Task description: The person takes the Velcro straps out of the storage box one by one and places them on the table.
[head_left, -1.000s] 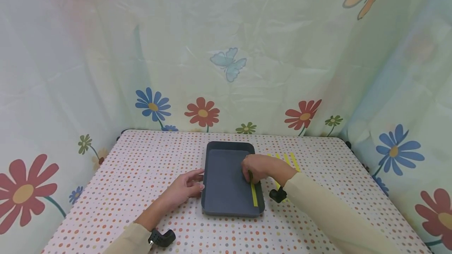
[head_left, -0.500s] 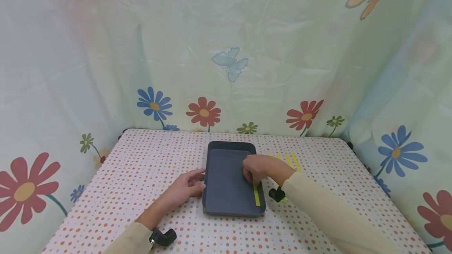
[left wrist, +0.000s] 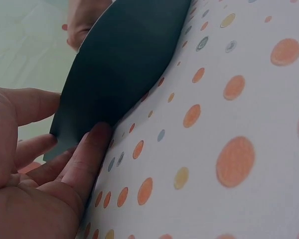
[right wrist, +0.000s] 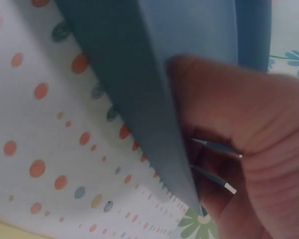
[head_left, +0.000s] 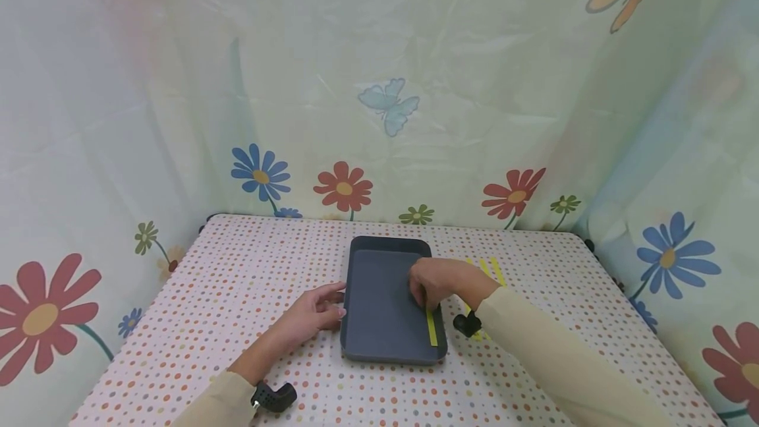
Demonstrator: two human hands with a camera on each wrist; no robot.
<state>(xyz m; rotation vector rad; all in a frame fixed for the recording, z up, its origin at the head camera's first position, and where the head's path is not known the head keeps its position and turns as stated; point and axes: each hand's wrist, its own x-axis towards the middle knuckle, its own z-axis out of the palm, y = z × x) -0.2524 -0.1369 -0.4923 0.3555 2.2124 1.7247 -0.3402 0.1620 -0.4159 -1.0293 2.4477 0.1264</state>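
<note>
A dark grey rectangular tray (head_left: 385,351) lies lengthwise on the dotted table. On its left, my left hand (head_left: 314,313) touches the outer wall; in the left wrist view the thumb and fingertips of that left hand (left wrist: 45,164) lie against the tray's side (left wrist: 124,50), not wrapped round it. My right hand (head_left: 435,282) reaches into the tray's right side with bent fingers. They hold a yellow strip (head_left: 432,331), its near end flat along the right wall and its far part hidden beneath the hand. The right wrist view shows the curled right hand (right wrist: 229,109) beside the tray wall (right wrist: 134,84).
Several more yellow strips (head_left: 498,272) lie on the table right of the tray, partly covered by my right forearm. A flower-printed curtain (head_left: 284,71) hangs behind the dotted tabletop (head_left: 267,262) and along both sides.
My right fingers have moved slightly toward the strip's near end, covering more of it; its darker raised part is no longer visible. My left hand stays against the tray.
</note>
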